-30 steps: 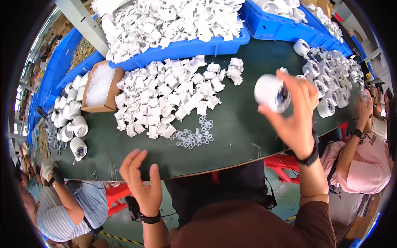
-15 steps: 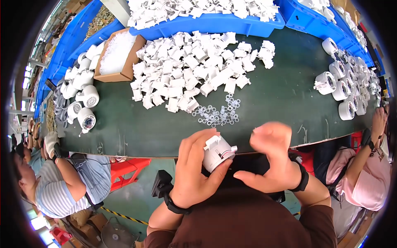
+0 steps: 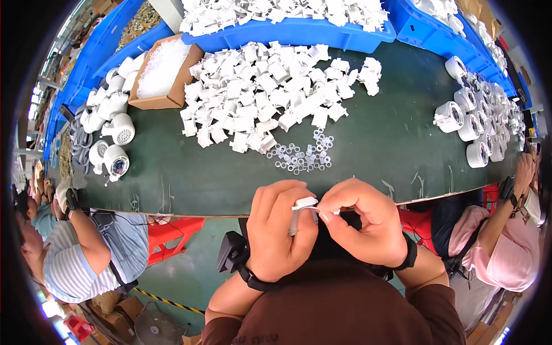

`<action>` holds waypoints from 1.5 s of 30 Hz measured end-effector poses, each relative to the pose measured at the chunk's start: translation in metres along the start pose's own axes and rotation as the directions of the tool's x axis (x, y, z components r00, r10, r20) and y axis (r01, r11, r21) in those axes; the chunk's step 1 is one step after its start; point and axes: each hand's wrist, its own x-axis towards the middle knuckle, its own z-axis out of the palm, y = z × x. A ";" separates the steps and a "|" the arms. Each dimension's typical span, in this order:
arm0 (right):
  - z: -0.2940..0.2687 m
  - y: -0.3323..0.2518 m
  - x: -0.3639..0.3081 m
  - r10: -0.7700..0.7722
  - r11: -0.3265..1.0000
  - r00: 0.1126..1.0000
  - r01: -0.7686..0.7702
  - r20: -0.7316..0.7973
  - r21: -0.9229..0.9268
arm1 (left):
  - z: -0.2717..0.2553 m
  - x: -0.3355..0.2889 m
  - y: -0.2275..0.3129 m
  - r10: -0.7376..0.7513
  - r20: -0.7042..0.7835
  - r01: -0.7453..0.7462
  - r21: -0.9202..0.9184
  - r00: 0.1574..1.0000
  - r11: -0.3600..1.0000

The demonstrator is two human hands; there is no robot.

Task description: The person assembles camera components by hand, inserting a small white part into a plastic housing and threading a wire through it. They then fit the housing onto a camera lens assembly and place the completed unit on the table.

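My left hand is wrapped round a white plastic housing, which it holds just off the table's front edge. Most of the housing is hidden behind the fingers. From the right, my right hand meets it, thumb and forefinger pinched together at the housing's side. Whatever small part sits in that pinch is too covered to name; a bit of white shows between the fingers. Beyond my hands lie several small translucent rings in a loose patch, with a heap of white plastic brackets behind them.
A carton of small translucent pieces stands at the back left, beside white round-headed housings. More round white housings are grouped at the right. Blue bins line the back. Co-workers sit on both sides, one in a striped top.
My right hand has come left and down from its raised, spread pose and now pinches at the housing. My left hand has turned the housing, hiding more of it.
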 end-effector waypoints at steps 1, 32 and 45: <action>0.003 0.002 0.000 -0.014 1.000 0.999 0.014 -0.047 -0.008 | 0.000 0.001 -0.001 0.002 -0.020 -0.003 -0.041 1.000 0.999; -0.030 0.063 0.182 -0.293 0.384 0.844 0.535 0.450 -0.753 | 0.003 0.006 0.003 0.029 0.008 -0.028 -0.111 1.000 0.993; -0.082 0.058 0.166 -0.113 0.409 0.972 0.235 0.207 -0.882 | -0.011 0.007 -0.006 -0.323 0.023 0.299 -0.444 0.946 0.844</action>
